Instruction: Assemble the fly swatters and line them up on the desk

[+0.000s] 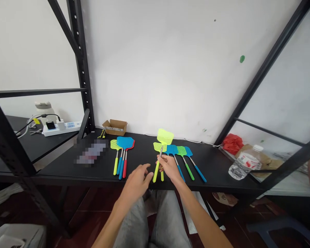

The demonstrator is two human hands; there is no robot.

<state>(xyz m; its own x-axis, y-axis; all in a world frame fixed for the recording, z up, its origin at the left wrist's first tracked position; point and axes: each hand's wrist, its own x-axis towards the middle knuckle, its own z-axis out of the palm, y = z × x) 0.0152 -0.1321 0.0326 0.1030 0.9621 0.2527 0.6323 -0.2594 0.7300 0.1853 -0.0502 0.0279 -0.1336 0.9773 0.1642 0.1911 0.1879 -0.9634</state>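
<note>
My right hand (169, 167) pinches a yellow-green fly swatter (165, 136) where its metal shaft meets the handle, holding it upright above the black shelf. Beside the lower end of that handle is my left hand (137, 181), fingers apart and empty. Behind the held swatter lies another yellow-green fly swatter (158, 147). To its right, blue and green fly swatters (182, 150) lie fanned out, handles toward me. On the left is an overlapping group of several fly swatters: a yellow-green one (114, 144), blue ones (125, 142) and a red one (125, 168).
The black shelf (214, 168) backs onto a white wall. An open cardboard box (115, 126) sits at its back left. Farther left is a white power strip (63, 127). A water bottle (245, 162) and a red plastic bag (232, 144) are at right, beside a slanting black frame post (263, 75).
</note>
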